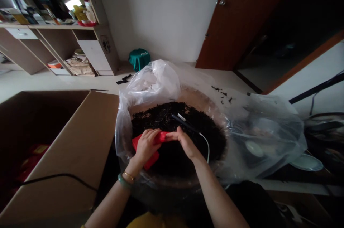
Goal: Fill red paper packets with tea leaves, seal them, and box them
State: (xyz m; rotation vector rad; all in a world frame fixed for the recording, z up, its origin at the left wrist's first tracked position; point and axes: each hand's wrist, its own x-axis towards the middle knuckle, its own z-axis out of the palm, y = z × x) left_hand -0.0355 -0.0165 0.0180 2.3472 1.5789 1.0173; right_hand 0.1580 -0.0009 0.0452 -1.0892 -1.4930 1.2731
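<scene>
In the head view, my left hand (147,144) is closed around a red packet (152,160), held over a heap of dark, dry, shredded leaves that look like tea (172,110). My right hand (186,144) meets the packet's right end, its fingers pointing left and pinching at that edge; the exact grip is partly hidden. A slim black device (185,122) with a white cable lies on the leaves just beyond my right hand. The leaves fill a round container (197,99) lined with a clear plastic bag (153,81).
A large cardboard box (67,142) stands open at the left, with red packages (32,158) inside. Loose plastic spreads right towards a round lid (306,162). Leaf scraps (223,93) lie on the floor. A green-covered bin (139,59), shelves (91,52) and a brown door (231,17) stand behind.
</scene>
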